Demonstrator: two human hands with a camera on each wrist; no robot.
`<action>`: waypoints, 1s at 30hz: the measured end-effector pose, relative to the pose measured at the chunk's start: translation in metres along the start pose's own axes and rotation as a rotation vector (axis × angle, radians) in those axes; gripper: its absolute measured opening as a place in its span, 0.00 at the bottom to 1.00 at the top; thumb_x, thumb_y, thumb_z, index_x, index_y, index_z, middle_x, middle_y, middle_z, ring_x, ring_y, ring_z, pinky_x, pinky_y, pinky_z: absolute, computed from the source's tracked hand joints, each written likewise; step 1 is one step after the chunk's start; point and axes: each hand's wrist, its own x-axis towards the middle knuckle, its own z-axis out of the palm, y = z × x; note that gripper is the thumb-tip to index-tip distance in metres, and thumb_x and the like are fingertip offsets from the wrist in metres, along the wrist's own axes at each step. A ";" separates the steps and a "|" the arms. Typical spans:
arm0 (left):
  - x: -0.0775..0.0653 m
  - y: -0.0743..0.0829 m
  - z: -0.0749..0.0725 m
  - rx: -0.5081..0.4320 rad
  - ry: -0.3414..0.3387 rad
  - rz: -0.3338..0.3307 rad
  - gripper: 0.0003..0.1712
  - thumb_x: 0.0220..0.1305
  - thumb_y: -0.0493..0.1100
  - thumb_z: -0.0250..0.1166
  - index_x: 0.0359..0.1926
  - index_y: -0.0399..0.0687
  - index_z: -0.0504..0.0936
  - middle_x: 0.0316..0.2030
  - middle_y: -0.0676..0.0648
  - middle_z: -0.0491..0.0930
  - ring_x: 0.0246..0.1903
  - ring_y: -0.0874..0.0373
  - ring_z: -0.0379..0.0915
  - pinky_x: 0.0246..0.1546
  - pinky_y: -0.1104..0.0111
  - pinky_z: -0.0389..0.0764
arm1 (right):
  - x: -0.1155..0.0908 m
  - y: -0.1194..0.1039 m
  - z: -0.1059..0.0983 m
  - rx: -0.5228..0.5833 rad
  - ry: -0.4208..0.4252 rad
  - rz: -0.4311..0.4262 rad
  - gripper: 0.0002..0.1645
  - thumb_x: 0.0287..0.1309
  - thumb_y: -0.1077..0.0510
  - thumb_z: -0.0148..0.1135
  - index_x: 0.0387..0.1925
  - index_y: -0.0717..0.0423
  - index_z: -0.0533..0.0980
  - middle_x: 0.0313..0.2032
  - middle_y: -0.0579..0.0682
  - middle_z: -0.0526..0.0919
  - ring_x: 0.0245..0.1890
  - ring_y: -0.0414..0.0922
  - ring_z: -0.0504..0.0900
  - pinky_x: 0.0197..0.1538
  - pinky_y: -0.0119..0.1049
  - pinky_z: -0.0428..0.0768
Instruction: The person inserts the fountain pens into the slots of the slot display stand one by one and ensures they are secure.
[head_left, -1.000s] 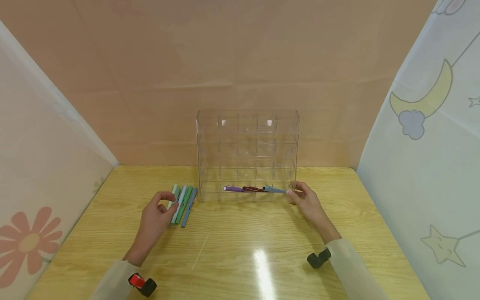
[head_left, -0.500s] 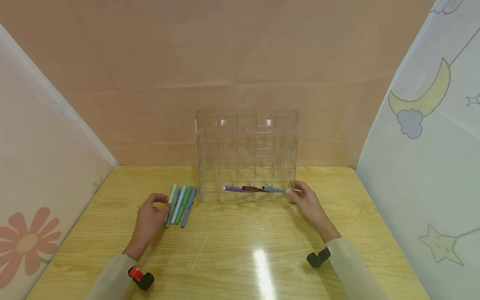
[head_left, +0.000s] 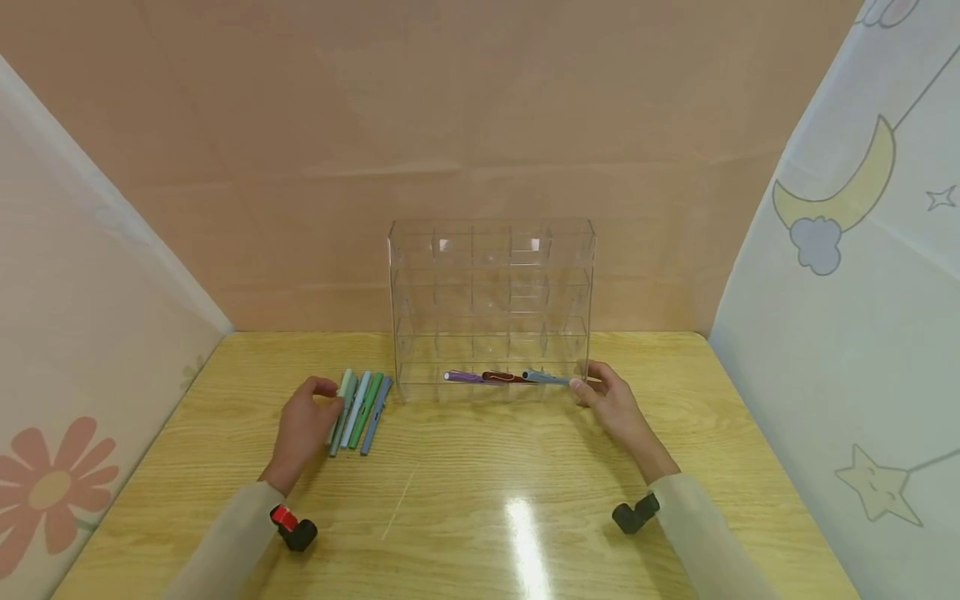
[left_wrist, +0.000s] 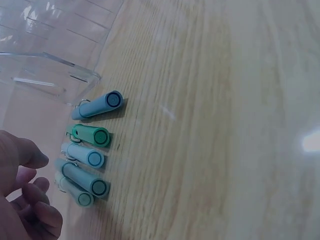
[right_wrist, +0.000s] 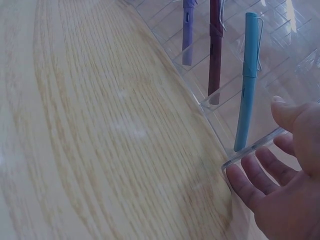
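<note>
My left hand (head_left: 303, 425) is at the left end of a row of pens on the table, thumb and fingers bent around the pale green pen (left_wrist: 75, 191) and grey-green pen (left_wrist: 82, 177). In the left wrist view a gap shows between thumb and fingers, with no pen lifted. To their right lie a light blue pen (head_left: 356, 410), a green pen (head_left: 367, 410) and a blue pen (head_left: 377, 417). My right hand (head_left: 617, 410) holds the right side wall of a clear acrylic rack (head_left: 491, 325), thumb in front and fingers outside.
Within the rack's bottom row lie a purple pen (head_left: 463, 377), a dark red pen (head_left: 506, 377) and a teal-blue pen (right_wrist: 247, 82). The wooden table (head_left: 450, 483) meets a peach backdrop (head_left: 300, 167) behind, with patterned sheets on both sides.
My left hand has moved left from over the middle of the pen row to its left end. The right hand keeps its place at the rack, and the pens lie as before.
</note>
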 end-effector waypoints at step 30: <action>0.030 -0.006 0.006 0.060 -0.065 -0.015 0.20 0.77 0.44 0.62 0.60 0.34 0.77 0.57 0.31 0.80 0.51 0.41 0.79 0.48 0.58 0.79 | 0.002 -0.001 0.003 0.011 0.011 -0.002 0.38 0.79 0.47 0.60 0.77 0.65 0.62 0.74 0.66 0.69 0.73 0.65 0.74 0.58 0.38 0.87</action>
